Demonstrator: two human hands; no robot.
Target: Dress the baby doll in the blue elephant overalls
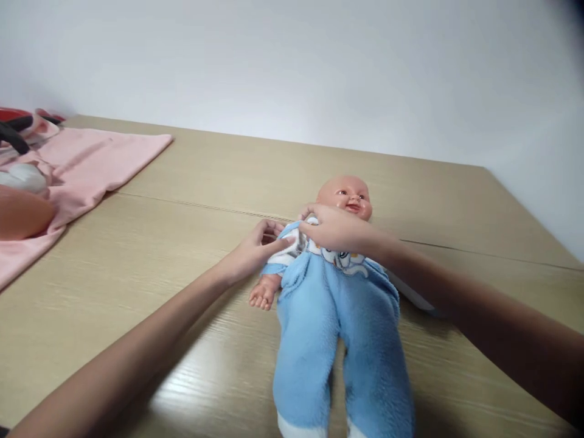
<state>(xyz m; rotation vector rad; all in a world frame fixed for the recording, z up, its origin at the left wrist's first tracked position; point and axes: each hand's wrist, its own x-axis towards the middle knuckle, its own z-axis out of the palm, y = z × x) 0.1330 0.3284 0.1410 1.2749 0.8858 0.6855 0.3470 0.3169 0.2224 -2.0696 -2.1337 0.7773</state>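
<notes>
A baby doll lies on its back on the wooden table, head towards the wall. It wears a fluffy blue suit with white cuffs and a cartoon patch on the chest. My left hand pinches the suit's edge at the doll's shoulder, just above its bare arm. My right hand is closed on the suit's collar below the doll's chin.
A pink cloth covers the far left of the table, with another doll's limb and red and black items on it. A white wall stands behind the table. A white object shows under my right forearm.
</notes>
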